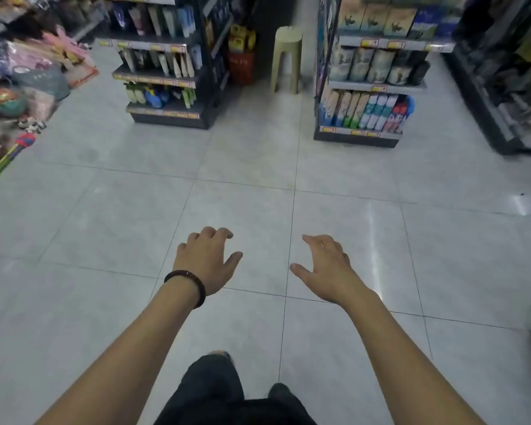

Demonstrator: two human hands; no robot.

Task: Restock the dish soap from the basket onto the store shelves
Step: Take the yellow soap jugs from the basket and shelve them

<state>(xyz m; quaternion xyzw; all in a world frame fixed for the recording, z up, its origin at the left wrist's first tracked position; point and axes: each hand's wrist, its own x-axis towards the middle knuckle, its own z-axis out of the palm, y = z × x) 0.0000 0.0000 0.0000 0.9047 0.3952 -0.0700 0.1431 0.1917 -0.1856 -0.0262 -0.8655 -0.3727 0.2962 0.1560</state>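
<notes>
A dark, beaded bracelet (187, 286) is worn at the wrist of the left hand (207, 262). Both forearms are bared. Dark trousers (215, 394) are seen at the bottom centre of the frame.

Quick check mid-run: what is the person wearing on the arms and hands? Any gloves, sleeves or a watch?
No gloves, no sleeves in view: left arm and right arm are bare to the frame edge. The left hand has a dark beaded bracelet at its wrist, partly reddish-brown. The right hand and wrist carry nothing.
</notes>
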